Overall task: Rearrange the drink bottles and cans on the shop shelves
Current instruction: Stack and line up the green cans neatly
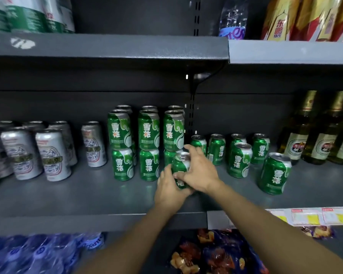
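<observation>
Can [180,165] of green beer sits clasped between both hands, left hand [169,187] wrapped low and right hand [198,173] curled over its side, on the grey shelf [87,194] beside the stacked green cans [147,143] (placement seemingly underway), so next likely comes sliding it flush into line.
</observation>
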